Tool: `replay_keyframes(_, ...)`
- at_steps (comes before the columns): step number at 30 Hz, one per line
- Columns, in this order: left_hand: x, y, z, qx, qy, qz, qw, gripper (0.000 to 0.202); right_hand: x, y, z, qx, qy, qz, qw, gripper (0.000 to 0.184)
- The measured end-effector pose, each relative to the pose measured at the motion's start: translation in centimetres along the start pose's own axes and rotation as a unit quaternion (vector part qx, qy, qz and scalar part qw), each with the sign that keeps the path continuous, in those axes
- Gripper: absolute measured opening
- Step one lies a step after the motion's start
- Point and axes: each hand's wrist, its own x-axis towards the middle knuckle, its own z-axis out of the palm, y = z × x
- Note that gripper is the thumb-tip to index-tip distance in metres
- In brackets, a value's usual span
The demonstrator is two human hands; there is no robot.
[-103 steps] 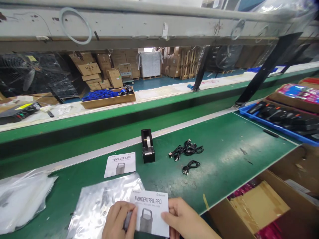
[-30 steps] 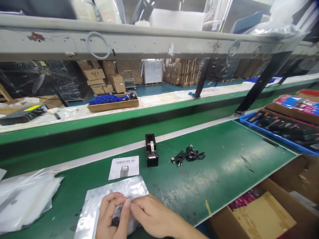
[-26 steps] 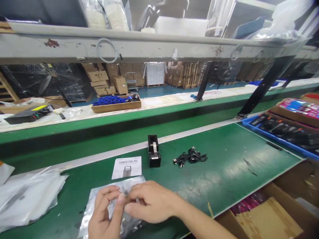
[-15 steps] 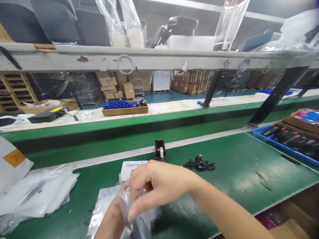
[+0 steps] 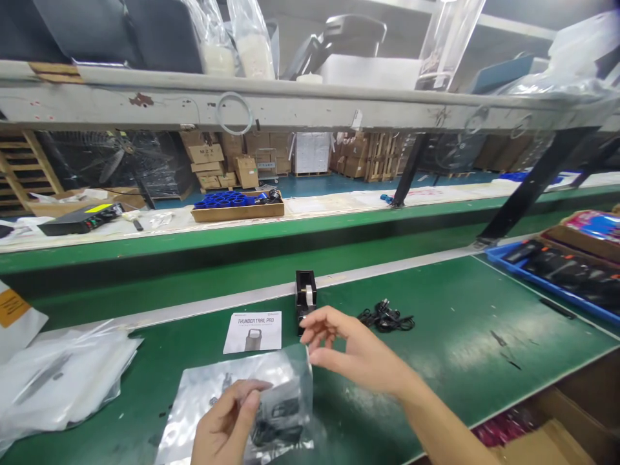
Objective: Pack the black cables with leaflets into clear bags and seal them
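Our left hand [image 5: 227,423] holds a clear bag [image 5: 278,403], maybe with a cable inside. Our right hand [image 5: 351,345] hangs open, near the tape holder [image 5: 305,297].

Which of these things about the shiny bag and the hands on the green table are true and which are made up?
1. The left hand grips the clear shiny plastic bag holding dark items. True.
2. The right hand presses flat on the white printed leaflet. False: it hovers near the small black tape dispenser, fingers curled, apart from the leaflet.
3. The tangle of black cables lies right of the dispenser on the green table. True.
4. The long blue plastic tray of dark parts sits at the far left. False: it is at the right.
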Motion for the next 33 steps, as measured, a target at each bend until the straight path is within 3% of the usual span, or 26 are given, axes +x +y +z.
replay_keyframes(2,0.5,-0.3,0.2,-0.014,0.030,0.003,0.999,0.025,-0.2,1.8,1.6,0.079,0.035,0.035,0.996,0.067)
replay_keyframes(3,0.8,-0.4,0.1,-0.016,0.037,0.004,0.999,0.024,-0.1,2.5,2.4,0.107,0.038,0.048,0.992,0.072)
replay_keyframes(4,1.0,-0.6,0.1,-0.015,0.042,0.003,0.999,0.025,0.0,3.2,3.1,0.126,0.043,0.062,0.989,0.063)
replay_keyframes(6,1.5,-0.9,-0.2,0.002,0.053,-0.010,0.999,0.028,0.3,4.0,4.2,0.150,0.067,0.086,0.983,0.026)
replay_keyframes(7,1.6,-0.9,-0.2,0.011,0.064,-0.023,0.998,0.031,0.4,4.1,4.5,0.161,0.080,0.092,0.979,0.021)
replay_keyframes(9,1.8,-1.0,-0.3,0.008,0.081,-0.052,0.995,0.036,0.7,4.2,4.9,0.191,0.094,0.094,0.973,0.037)
replay_keyframes(12,1.8,-1.0,0.0,-0.033,0.080,-0.074,0.993,0.040,0.8,4.3,5.0,0.231,0.094,0.099,0.963,0.031)
replay_keyframes(15,1.8,-1.0,0.0,-0.064,0.036,-0.079,0.994,0.044,0.8,4.5,5.1,0.211,0.093,0.102,0.968,0.023)
replay_keyframes(18,2.1,-1.0,-0.8,-0.014,-0.020,-0.104,0.994,0.037,0.8,4.8,5.0,0.186,0.094,0.087,0.974,0.010)
replay_keyframes(21,2.6,-0.9,-1.7,0.018,-0.061,-0.108,0.992,0.034,0.5,5.1,4.5,0.135,0.096,0.036,0.986,0.019)
replay_keyframes(24,2.9,-0.8,-1.4,-0.064,-0.051,-0.139,0.987,0.042,0.1,5.7,4.2,0.071,0.094,-0.024,0.993,0.037)
replay_keyframes(27,2.7,-0.9,-0.3,-0.141,-0.035,-0.176,0.974,0.056,-0.3,6.4,4.3,0.023,0.086,-0.061,0.994,0.041)
replay_keyframes(31,2.1,-1.4,0.9,-0.035,-0.037,-0.126,0.991,0.040,-0.6,6.6,4.4,0.002,0.067,-0.079,0.995,0.037)
replay_keyframes(33,1.8,-1.7,0.9,-0.018,-0.031,-0.118,0.992,0.035,-0.5,6.5,4.0,0.005,0.096,-0.051,0.994,0.032)
